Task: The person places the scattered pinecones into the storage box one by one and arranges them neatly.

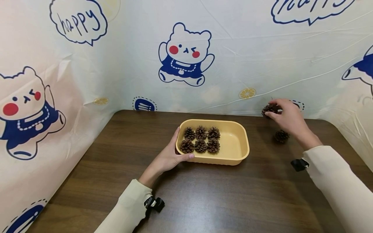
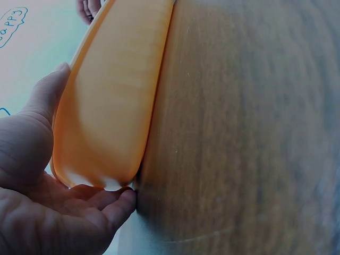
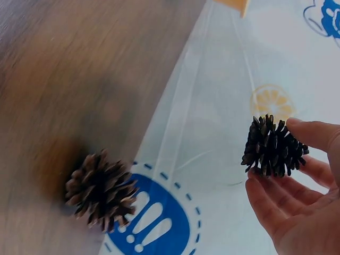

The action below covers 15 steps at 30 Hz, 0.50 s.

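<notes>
A yellow rectangular tub [image 1: 233, 142] stands on the brown table, and several pine cones [image 1: 200, 146] sit in two rows in its left part. My left hand [image 1: 170, 155] grips the tub's left end, thumb along the near side; in the left wrist view the fingers [image 2: 119, 210] curl under its end. Off to the right, my right hand [image 1: 288, 118] pinches a pine cone [image 3: 273, 146] between thumb and fingers, above the table's back edge. Another pine cone [image 1: 281, 137] lies on the table below and nearer than that hand.
The dark wood table [image 1: 110, 181] meets a pale printed cloth [image 1: 140, 58] at its back and sides. Bears and orange slices decorate the cloth. Each sleeve has a black wrist device [image 1: 300, 164] near the cuff.
</notes>
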Tool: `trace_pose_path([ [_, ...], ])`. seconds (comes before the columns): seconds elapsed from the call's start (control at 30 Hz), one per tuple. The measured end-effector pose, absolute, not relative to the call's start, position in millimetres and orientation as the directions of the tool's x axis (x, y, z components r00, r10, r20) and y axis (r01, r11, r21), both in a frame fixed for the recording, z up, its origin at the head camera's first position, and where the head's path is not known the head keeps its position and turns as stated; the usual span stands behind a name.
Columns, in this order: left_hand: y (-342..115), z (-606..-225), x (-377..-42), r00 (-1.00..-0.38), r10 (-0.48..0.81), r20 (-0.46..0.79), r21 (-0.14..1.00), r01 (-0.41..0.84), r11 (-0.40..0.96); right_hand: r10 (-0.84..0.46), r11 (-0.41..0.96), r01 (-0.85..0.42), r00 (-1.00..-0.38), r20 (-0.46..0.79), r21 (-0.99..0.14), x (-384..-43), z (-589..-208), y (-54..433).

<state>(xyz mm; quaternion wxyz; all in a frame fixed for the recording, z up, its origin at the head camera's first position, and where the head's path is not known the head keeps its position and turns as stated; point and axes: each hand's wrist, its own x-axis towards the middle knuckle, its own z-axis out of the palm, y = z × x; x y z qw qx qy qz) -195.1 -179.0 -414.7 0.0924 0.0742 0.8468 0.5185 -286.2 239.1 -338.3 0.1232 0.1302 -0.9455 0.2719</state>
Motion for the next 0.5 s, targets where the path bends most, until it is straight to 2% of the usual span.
trace_pose_path([
  [0.5, -178.4, -413.2, -194.3, -0.971, 0.224, -0.085, 0.896, 0.024, 0.444, -0.238, 0.779, -0.404, -0.898, 0.371, -0.479, -274.5, -324.9, 213.6],
])
